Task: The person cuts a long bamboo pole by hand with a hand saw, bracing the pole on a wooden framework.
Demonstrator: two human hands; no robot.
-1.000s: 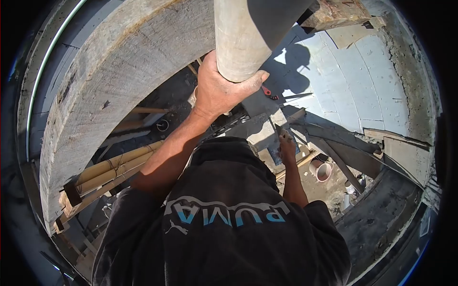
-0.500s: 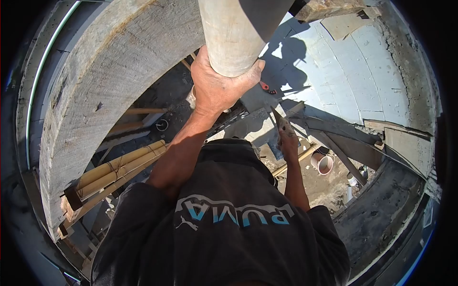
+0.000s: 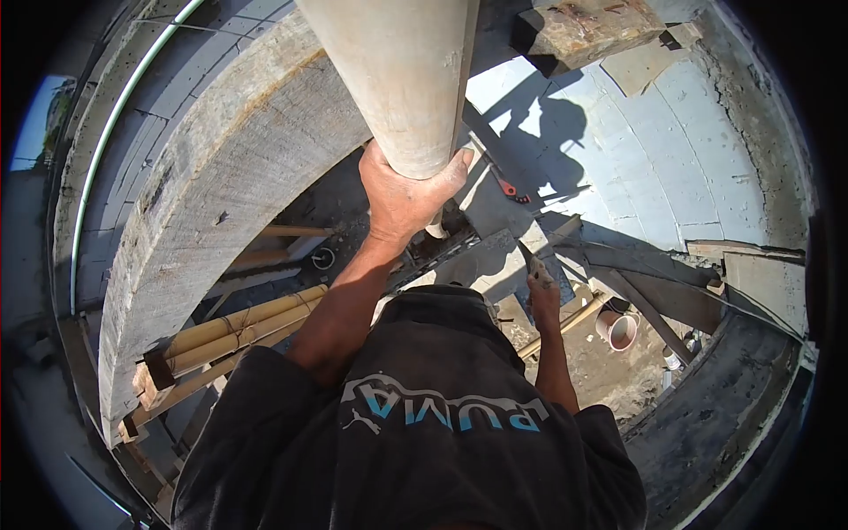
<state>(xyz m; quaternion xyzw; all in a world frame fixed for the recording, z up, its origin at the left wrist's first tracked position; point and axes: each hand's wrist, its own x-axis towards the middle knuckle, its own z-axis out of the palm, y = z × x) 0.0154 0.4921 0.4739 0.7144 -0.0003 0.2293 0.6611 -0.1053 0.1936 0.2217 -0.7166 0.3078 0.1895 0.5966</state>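
My left hand is wrapped round the lower end of a thick, pale pipe, its thumb and fingers spread to either side. The pipe rises out of view at the top. Lower and to the right, my right hand is closed on a thin, dark pointed tool that looks like a trowel. Its point is directed up and left, and the handle is mostly hidden by the fingers.
A broad curved concrete beam arches along the left. Bamboo poles lie beneath it. A bucket stands below at the right. A red-handled tool lies near the pale block wall. A rough block sits at the top.
The view has shifted, so most things appear lower and somewhat to the right. My left hand still grips the pipe, and my right hand still holds the pointed tool.
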